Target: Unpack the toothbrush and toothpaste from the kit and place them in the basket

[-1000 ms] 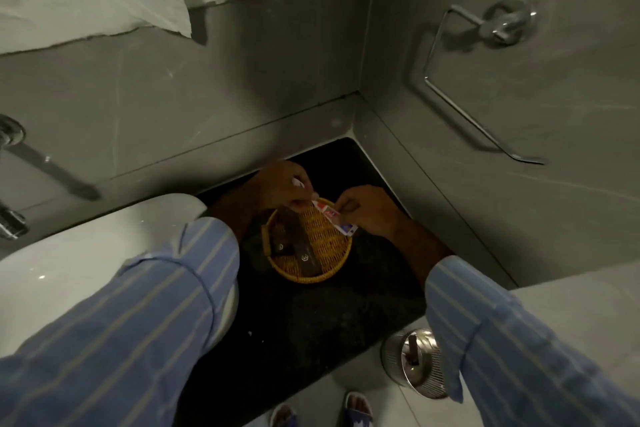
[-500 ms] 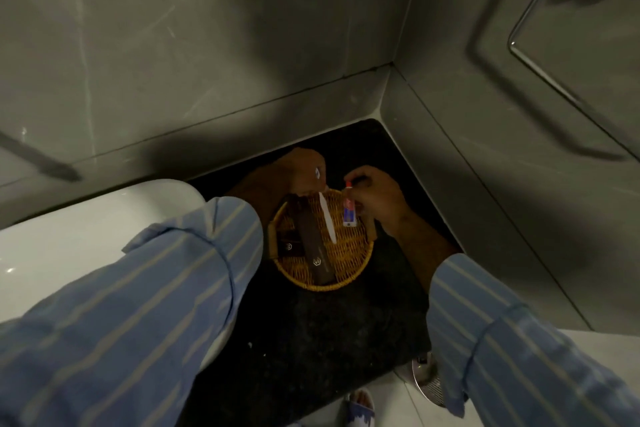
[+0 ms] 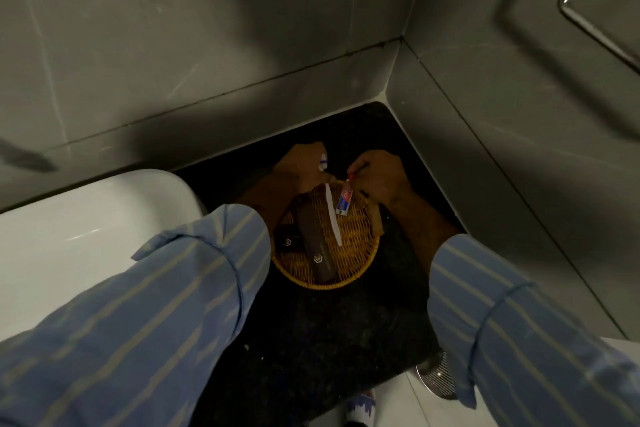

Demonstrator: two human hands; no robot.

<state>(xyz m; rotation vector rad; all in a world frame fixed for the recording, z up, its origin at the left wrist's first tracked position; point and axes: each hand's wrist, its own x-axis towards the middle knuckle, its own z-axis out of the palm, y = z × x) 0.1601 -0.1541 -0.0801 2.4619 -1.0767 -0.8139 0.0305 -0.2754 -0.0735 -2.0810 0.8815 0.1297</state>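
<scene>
A round wicker basket (image 3: 360,267) sits at the centre of the frame on a dark speckled counter (image 3: 332,333). Inside it lies a long dark brown box (image 3: 317,246), slanted from upper left to lower right, with a smaller dark packet (image 3: 286,242) beside it at the left wall. A white toothbrush (image 3: 333,215) slants across the box, its handle end low in the basket and its head up past the far rim. The left hand (image 3: 304,166), just above the basket's upper edge, is closed around the brush near the head, fingers pinching it. To the right of the brush, a small toothpaste (image 3: 344,202) tube with red and blue print and a red cap hangs over the basket's upper right part; the right hand (image 3: 379,177) pinches it at the cap end. I cannot tell whether the tube's lower end touches the weave.

Both arms wear blue striped sleeves (image 3: 166,305) that fill the lower corners. A white basin (image 3: 86,229) takes the left middle of the frame, butting against the counter. Grey walls (image 3: 207,28) meet in a corner at upper right, where a metal rail (image 3: 595,21) shows. At lower right, past the counter's edge, stands a round metal bin (image 3: 438,380) on a pale floor (image 3: 391,406).
</scene>
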